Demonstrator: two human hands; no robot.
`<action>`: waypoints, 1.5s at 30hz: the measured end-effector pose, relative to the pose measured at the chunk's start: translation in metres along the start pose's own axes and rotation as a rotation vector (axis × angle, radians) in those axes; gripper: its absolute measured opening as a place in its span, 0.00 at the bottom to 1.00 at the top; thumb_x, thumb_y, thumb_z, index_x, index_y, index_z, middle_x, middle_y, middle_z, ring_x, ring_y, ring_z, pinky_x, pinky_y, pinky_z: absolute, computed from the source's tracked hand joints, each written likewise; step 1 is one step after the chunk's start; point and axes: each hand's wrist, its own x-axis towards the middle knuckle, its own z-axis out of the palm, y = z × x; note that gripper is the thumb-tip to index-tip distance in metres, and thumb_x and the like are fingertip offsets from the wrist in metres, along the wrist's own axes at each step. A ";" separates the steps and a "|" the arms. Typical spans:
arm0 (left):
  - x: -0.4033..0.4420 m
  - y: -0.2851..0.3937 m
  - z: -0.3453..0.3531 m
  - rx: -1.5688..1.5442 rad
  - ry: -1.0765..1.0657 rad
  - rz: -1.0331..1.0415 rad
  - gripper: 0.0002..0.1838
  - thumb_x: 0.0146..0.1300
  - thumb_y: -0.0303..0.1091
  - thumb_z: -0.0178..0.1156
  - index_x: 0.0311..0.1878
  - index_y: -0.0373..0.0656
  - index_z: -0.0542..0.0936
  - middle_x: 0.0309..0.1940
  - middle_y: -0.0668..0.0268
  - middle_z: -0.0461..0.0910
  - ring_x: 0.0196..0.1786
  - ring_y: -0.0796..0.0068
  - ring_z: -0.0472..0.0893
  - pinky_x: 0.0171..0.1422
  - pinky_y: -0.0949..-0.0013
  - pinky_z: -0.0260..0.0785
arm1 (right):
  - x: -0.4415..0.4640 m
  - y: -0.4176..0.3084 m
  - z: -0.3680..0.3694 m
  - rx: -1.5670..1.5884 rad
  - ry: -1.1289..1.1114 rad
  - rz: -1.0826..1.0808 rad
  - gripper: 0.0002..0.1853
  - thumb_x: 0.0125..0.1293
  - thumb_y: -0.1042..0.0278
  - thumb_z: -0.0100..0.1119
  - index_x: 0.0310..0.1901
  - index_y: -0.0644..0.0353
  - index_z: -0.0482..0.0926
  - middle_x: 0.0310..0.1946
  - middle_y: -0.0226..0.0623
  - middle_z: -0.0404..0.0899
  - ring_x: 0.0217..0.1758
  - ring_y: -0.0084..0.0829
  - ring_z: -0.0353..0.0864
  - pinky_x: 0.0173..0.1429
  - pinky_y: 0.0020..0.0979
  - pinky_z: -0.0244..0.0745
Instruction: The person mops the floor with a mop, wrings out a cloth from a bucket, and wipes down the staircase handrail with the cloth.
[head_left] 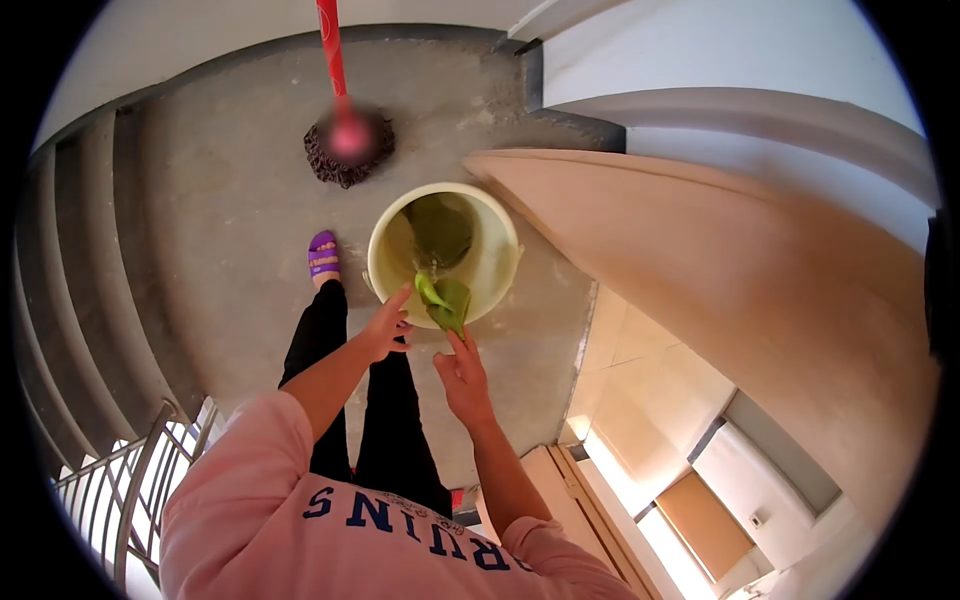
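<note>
A pale cream bucket [497, 230] stands on the floor in front of me, with murky green water [440, 232] inside. Over its near rim is a folded green item [452, 303], dull olive with a brighter green edge, and water seems to run from it. Whether it is a cloth or a thin plastic piece I cannot tell. My right hand [464, 380] has its fingertips at the item's lower end, gripping it. To the left, my left hand [384, 330] is beside the bucket rim with its fingers apart, near the bright edge.
A mop [348, 150] with a red handle and dark strands stands beyond the bucket. Steps [90, 270] and a metal railing [135, 490] are at left. A large tan door [700, 260] reaches in from the right. My foot wears a purple sandal [323, 255].
</note>
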 end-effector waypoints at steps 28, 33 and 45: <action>-0.227 0.006 0.132 0.609 -0.457 0.649 0.25 0.61 0.51 0.62 0.52 0.40 0.77 0.46 0.69 0.78 0.48 0.80 0.76 0.52 0.73 0.69 | -0.107 -0.128 -0.095 0.399 0.271 -0.193 0.16 0.71 0.56 0.48 0.45 0.60 0.77 0.43 0.30 0.78 0.44 0.24 0.76 0.52 0.27 0.69; -0.250 0.001 0.136 0.764 -0.385 0.794 0.23 0.60 0.47 0.64 0.50 0.39 0.78 0.42 0.68 0.79 0.43 0.80 0.78 0.49 0.73 0.70 | -0.118 -0.135 -0.099 0.740 0.269 -0.181 0.15 0.69 0.53 0.50 0.47 0.56 0.72 0.42 0.30 0.77 0.48 0.26 0.76 0.54 0.31 0.69; -0.289 -0.001 0.141 0.422 -0.639 0.676 0.20 0.60 0.42 0.63 0.49 0.38 0.76 0.42 0.63 0.79 0.41 0.72 0.80 0.47 0.67 0.75 | -0.127 -0.116 -0.112 0.825 -0.274 0.042 0.35 0.63 0.34 0.50 0.65 0.48 0.64 0.62 0.35 0.68 0.64 0.40 0.67 0.60 0.52 0.65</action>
